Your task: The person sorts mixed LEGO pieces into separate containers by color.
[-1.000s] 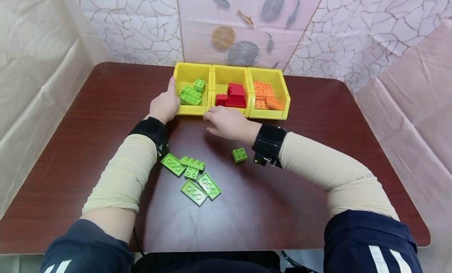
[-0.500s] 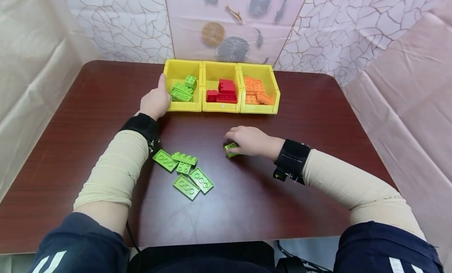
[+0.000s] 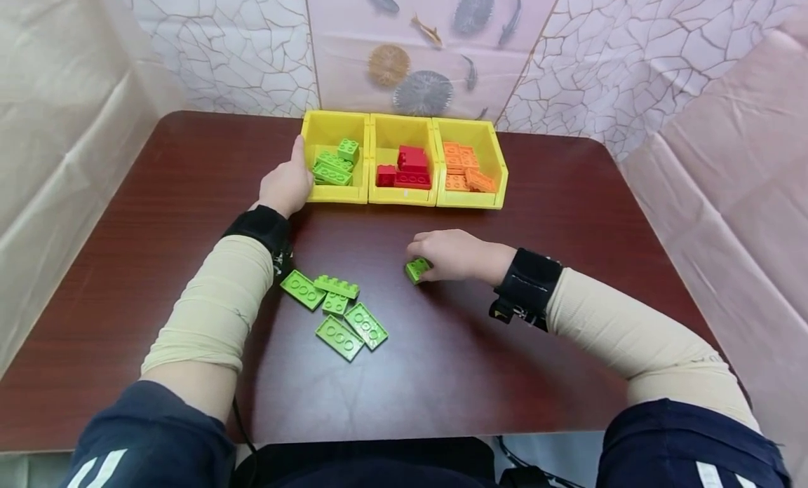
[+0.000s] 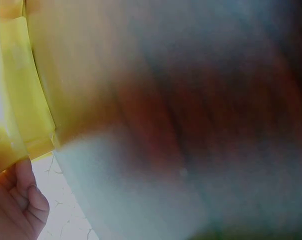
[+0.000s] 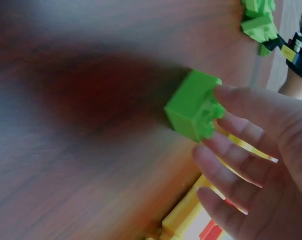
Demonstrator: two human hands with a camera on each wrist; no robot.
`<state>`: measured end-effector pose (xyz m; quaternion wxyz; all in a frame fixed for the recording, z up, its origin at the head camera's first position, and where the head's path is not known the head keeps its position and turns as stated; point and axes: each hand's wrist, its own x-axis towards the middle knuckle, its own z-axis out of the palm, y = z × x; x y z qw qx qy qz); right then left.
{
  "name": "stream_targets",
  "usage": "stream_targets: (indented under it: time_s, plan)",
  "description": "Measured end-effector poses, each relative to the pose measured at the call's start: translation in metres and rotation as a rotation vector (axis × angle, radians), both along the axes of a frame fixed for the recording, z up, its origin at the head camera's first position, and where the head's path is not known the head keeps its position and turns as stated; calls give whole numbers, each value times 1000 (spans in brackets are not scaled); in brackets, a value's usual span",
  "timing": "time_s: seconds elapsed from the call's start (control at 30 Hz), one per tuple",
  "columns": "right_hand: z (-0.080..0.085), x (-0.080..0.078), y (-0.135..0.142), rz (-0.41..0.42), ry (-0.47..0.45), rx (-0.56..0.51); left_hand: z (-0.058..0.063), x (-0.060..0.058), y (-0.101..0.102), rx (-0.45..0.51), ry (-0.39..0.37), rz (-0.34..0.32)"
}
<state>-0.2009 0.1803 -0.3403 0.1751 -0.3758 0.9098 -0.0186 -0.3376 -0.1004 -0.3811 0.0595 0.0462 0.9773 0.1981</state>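
Note:
My right hand [image 3: 456, 255] is low over the table, with thumb and fingers about a small square green toy brick [image 3: 416, 270]. Up close in the right wrist view, the thumb and fingertips meet the studded face of this brick [image 5: 188, 107]. The left hand [image 3: 285, 186] grips the outer side of the left yellow bin [image 3: 337, 195], thumb pointing up along its wall. Curled fingers [image 4: 33, 200] appear at the yellow edge in the left wrist view. Green bricks [image 3: 332, 171] lie inside that bin.
The middle bin [image 3: 402, 196] contains red bricks [image 3: 412, 169], the right bin [image 3: 470, 198] orange ones [image 3: 463, 167]. All three bins stand in a row at the back of the table. Several loose green bricks [image 3: 339, 337] lie nearer the front, between the forearms.
My right hand has come back from the front of the middle bin to the lone green brick and taken hold of it. The left hand stays at the left bin.

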Motion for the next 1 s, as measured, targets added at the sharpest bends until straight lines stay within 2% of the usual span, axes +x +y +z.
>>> stream_targets:
  time_s: [0.23,0.33,0.5,0.7,0.83,1.0]
  plan:
    - [2,-12,-12,16,-16,10,0,-3,2,-11,16,-10]
    - [6,-22,-17,17,11,-21,1,-3,5,-15,20,-16]
    - [26,-51,-34,-4,89,-135,0,-4,7,-10,22,-14]
    - [46,-99,-71,-111,180,-178,-3,-5,2,-4,-2,14]
    - [46,-126,-90,-194,219,-188,-5,-5,0,-1,-1,21]
    - [37,-147,-101,-249,269,-164,-4,-5,-1,-12,3,23]
